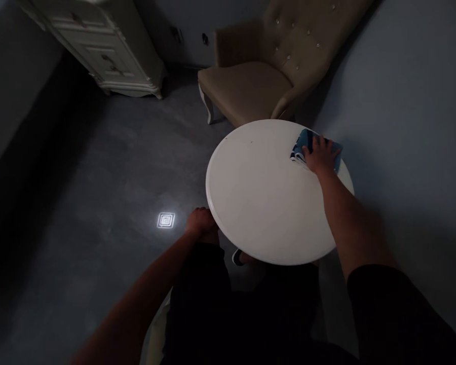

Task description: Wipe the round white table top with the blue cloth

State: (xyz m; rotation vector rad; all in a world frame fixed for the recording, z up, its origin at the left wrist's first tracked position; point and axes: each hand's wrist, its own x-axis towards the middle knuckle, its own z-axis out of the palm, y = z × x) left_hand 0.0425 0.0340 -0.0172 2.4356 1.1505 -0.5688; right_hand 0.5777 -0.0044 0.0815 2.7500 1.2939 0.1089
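Black shorts [266, 324] lie nearest, right fingers [323, 143] spread on blue cloth [302, 141], left fingers [206, 219] indistinct.

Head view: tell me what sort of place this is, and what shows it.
Probably a furnished room in a home, though a hotel room can't be ruled out. A buttoned armchair, a pale cabinet with drawers and a small round table suggest it.

Your cloth [303, 139]: textile, soft-looking, matt | your tabletop [266, 195]: smooth, hard, faint sheen | armchair [247, 86] facing you: matt upholstery, glossy studs [288, 58] | cabinet [116, 58]: painted wood, apparently | floor [117, 172]: matt, mottled
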